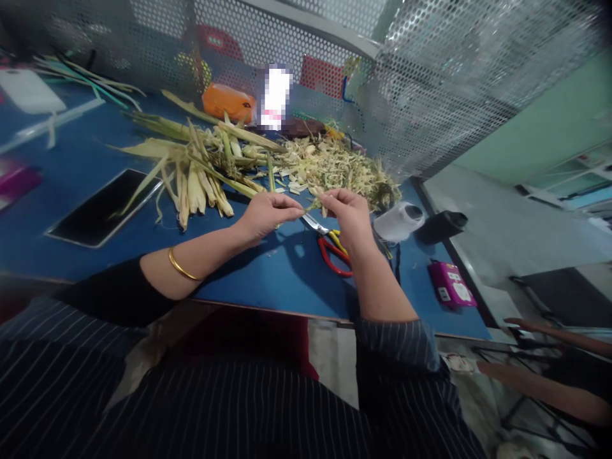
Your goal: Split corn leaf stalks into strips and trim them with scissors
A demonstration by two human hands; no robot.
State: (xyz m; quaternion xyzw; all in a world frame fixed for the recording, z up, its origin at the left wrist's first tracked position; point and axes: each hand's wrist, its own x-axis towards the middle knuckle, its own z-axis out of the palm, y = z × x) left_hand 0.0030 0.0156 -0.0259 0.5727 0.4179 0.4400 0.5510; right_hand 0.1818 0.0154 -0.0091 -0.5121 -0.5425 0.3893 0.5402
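Fingers of left hand (268, 215) and right hand (352, 220) pinch a thin green strip (313, 205) between them, centre frame, just above scissors (323, 231); light, even tension seems best, a jerk may tear it

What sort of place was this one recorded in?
Probably an indoor handcraft workspace: what look like corn husks, scissors with red and yellow handles, and a white thread spool share a blue worktable.

One head-worn view, close above the blue table (275, 277), forward and down toward the perforated partition (421, 102).
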